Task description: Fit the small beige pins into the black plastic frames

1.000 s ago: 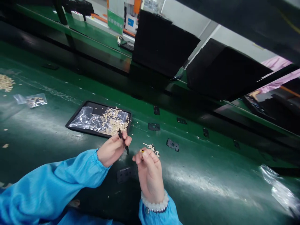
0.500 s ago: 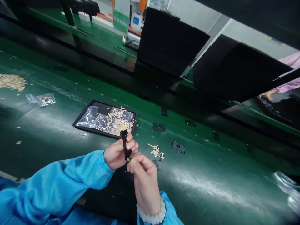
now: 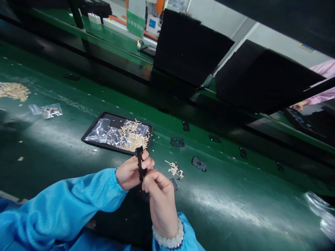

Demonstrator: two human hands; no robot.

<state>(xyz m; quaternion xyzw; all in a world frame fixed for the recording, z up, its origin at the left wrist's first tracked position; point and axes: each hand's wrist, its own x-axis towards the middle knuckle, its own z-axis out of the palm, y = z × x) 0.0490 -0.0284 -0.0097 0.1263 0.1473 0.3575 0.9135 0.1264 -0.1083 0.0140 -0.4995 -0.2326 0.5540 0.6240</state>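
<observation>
A narrow black part (image 3: 141,165) stands nearly upright between the fingers of my left hand (image 3: 132,170), edge toward the camera. At its lower end my right hand (image 3: 161,197) pinches a tiny yellowish piece (image 3: 143,177), mostly covered by the fingertips. Just beyond my hands lies a black tray (image 3: 90,139) with clear plastic bags (image 3: 98,130) and many small beige strips (image 3: 131,134). Right of my hands sit a small heap of beige strips (image 3: 175,169) and a flat black part (image 3: 199,164).
Several black parts, one of them a flat plate (image 3: 177,142), are spread along the green bench (image 3: 235,188). A beige pile (image 3: 14,91) and a small bag (image 3: 51,111) lie left. Crumpled plastic (image 3: 320,212) is far right. Another person's hand (image 3: 300,105) shows behind dark panels.
The black part in my left hand has turned slightly and shows a narrower side. Small black parts at the back of the bench have shifted a little to the right.
</observation>
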